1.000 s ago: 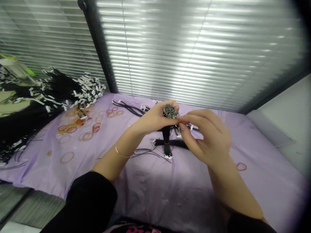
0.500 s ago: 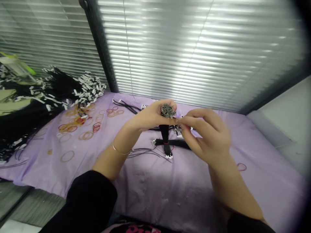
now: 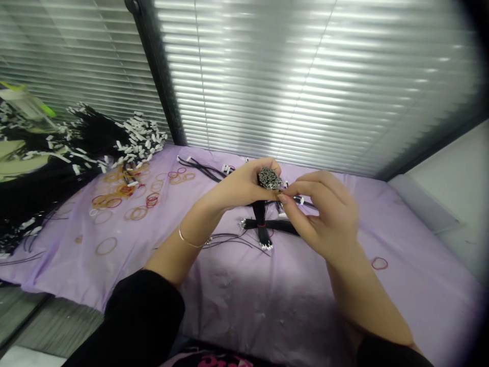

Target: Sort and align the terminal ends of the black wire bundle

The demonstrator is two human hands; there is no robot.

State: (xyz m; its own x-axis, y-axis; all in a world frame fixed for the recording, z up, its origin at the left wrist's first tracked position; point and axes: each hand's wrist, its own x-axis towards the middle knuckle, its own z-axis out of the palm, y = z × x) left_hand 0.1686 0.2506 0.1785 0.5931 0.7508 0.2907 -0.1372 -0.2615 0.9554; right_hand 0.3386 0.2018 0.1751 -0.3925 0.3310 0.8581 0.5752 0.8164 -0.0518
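From the head camera, the left hand [image 3: 237,186] was closed around an upright wire bundle [image 3: 260,214], its cut ends [image 3: 269,178] showing just above the fingers, too small to make out singly. The right hand [image 3: 324,219] was curled and half closed just beside it, its fingertips [image 3: 283,198] at the bundle's top; whether they pinched a wire was hidden. Directly below the hands, a second bundle [image 3: 271,227] lay crosswise, tied with a red rubber band [image 3: 262,225] and partly covered by the first. Left of the hands, rubber bands [image 3: 137,212] were scattered on a lilac sheet [image 3: 267,300], and beyond them a heap of black wires with white tags [image 3: 91,137] ran out of frame. A bracelet [image 3: 189,240] circled the left wrist. Window blinds [image 3: 305,86] stood ahead of the hands.
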